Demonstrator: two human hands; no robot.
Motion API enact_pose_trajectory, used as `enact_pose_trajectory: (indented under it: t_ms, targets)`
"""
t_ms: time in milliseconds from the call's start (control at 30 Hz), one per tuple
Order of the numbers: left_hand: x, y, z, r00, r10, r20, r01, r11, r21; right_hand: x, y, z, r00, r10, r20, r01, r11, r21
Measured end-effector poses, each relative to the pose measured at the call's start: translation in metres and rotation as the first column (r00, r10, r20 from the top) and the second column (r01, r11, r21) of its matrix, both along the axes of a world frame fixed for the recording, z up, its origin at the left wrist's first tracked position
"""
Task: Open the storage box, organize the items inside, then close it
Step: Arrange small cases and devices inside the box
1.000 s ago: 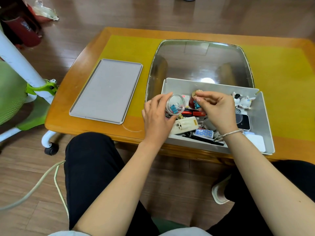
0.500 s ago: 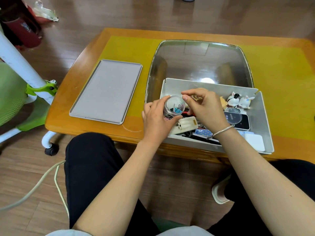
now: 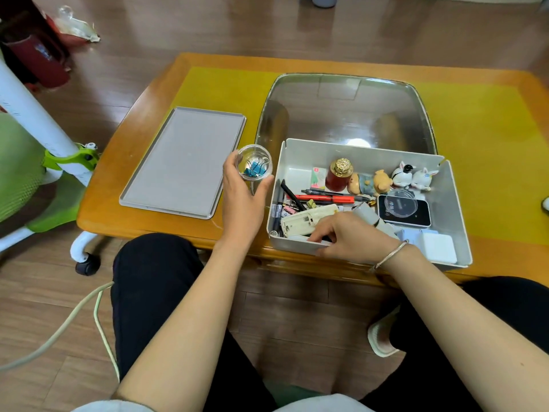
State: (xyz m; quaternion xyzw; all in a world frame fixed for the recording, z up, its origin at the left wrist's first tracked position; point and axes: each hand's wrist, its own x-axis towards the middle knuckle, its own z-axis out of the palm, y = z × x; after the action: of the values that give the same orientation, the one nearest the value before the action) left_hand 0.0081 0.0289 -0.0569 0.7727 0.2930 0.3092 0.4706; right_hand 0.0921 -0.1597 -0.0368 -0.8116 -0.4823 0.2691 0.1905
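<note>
Storage box (image 3: pixel 445 185) open at the tabletop's near edge, right of centre; its grey lid (image 3: pixel 184 159) lies flat toward the near-left corner. Left hand (image 3: pixel 242 197) grips a clear round container (image 3: pixel 254 163) of blue binder clips between lid and box. Right hand (image 3: pixel 353 237) reaches into the box's near-left corner, fingers curled among the contents; whether they grip anything cannot be told.

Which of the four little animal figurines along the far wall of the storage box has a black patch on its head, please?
The white figurine, second from the right end. The two bear-like figurines left of it are tan, and the white bunny on its right has none.
</note>
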Motion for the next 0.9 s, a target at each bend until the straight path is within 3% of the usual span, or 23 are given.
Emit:
enact_pose_trajectory:
  t_ms: [200,433,500,633,700,800,900]
  targets:
    - [0.002,-0.010,-0.001,0.997,-0.049,0.066,0.050,0.999,-0.008,0.003,-0.003,0.007,0.997,0.074,-0.037,-0.075,0.997,-0.032]
    - [0.007,-0.030,-0.009,0.994,-0.097,0.050,0.101,0.992,-0.079,0.016,-0.015,0.006,0.997,0.039,-0.067,-0.043,0.997,-0.060]
    - [0.008,-0.037,-0.012,0.993,-0.113,0.034,0.116,0.989,-0.094,0.021,-0.017,0.008,0.998,0.012,-0.055,-0.017,0.997,-0.081]
    - [0.008,-0.042,-0.015,0.993,-0.114,0.036,0.117,0.988,-0.102,0.031,-0.012,0.019,0.968,-0.158,-0.196,0.164,0.986,0.014]
    - [0.006,-0.040,-0.015,0.993,-0.111,0.038,0.115,0.988,-0.099,0.041,0.001,0.015,0.959,-0.272,-0.084,0.278,0.958,0.072]
    - [0.004,-0.039,-0.014,0.992,-0.120,0.046,0.125,0.986,-0.112,0.053,0.026,0.000,0.887,-0.415,0.200,0.413,0.909,0.053]
    - [0.004,-0.037,-0.015,0.990,-0.125,0.062,0.132,0.983,-0.125,0.056,0.045,-0.011,0.856,-0.413,0.310,0.448,0.893,-0.049]
